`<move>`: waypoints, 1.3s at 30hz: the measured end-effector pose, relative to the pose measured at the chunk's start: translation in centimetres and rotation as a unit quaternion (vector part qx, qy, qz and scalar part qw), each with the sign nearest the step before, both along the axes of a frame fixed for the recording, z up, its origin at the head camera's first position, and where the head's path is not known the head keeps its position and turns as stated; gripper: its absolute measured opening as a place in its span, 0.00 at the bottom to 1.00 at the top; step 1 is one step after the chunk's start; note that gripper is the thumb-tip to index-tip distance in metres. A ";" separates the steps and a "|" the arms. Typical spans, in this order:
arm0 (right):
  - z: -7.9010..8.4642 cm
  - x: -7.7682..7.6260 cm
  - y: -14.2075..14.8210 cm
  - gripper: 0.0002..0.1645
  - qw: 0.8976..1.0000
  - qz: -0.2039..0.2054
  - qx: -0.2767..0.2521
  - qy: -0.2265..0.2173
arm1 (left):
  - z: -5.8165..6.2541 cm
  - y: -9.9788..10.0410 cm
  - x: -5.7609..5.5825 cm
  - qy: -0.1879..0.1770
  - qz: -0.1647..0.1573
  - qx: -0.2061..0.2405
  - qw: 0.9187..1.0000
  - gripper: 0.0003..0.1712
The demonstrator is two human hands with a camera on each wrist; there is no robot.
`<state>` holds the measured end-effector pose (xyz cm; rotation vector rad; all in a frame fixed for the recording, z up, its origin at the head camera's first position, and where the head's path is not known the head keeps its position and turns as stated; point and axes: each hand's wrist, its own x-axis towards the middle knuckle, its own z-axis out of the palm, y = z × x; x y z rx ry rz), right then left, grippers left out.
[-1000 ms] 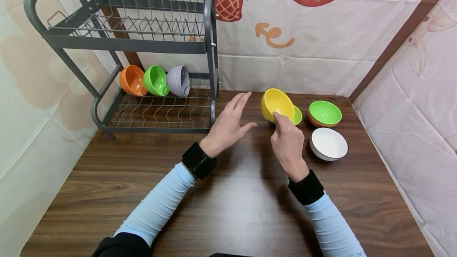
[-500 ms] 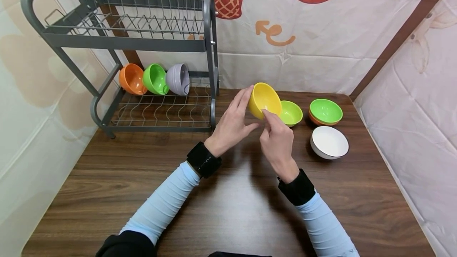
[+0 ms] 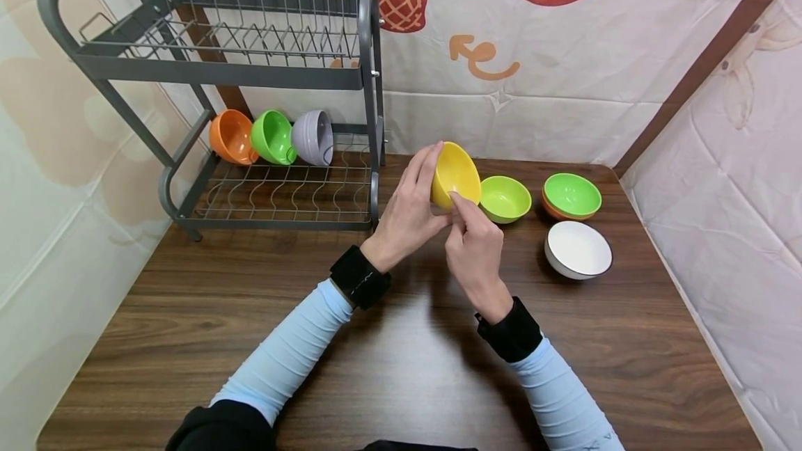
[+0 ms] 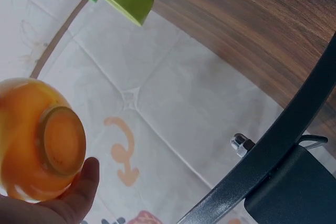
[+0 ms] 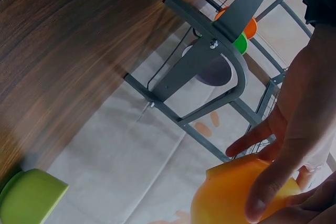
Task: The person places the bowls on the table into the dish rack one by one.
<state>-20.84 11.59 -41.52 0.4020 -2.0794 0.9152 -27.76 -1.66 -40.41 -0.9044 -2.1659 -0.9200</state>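
A yellow bowl is held tilted on its side above the table, its mouth turned to the right. My right hand pinches its near rim between thumb and fingers. Around its left side, my left hand holds the bowl, fingers behind and thumb in front. The left wrist view shows the round base of the yellow bowl with a left fingertip beside it. In the right wrist view, left fingers lie along the yellow bowl. A lime bowl stands upright just right of it.
The grey two-tier dish rack stands at left, holding an orange bowl, a green bowl and a lavender bowl below. At right are a green bowl stacked in an orange one and a white bowl.
The yellow bowl has moved left, away from over the lime bowl, and tilted further. My right hand carried it to my left hand, which now holds it too.
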 end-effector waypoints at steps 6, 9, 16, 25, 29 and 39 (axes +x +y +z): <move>-0.1 0.2 -0.4 0.16 1.000 0.010 0.009 0.013 | 0.5 -0.6 0.4 0.020 0.003 0.015 1.000 0.61; -0.2 0.2 -0.6 0.17 0.999 0.022 0.022 0.015 | 0.8 -1.2 0.7 0.033 0.010 0.008 0.999 0.57; -0.9 -0.3 -1.0 0.30 0.998 0.036 0.045 -0.025 | 0.7 -3.6 2.2 0.055 0.033 0.001 0.998 0.52; -2.0 -1.5 -2.4 0.41 0.989 0.064 0.062 -0.118 | 1.0 -7.9 4.6 0.050 0.050 -0.003 0.997 0.59; -2.2 -1.9 -3.4 0.44 0.982 0.097 0.065 -0.151 | 1.5 -10.0 4.7 0.051 0.074 -0.003 0.996 0.62; -2.6 -2.5 -6.1 0.48 0.962 0.149 0.091 -0.209 | 1.3 -13.9 2.2 0.033 0.125 -0.028 0.991 0.63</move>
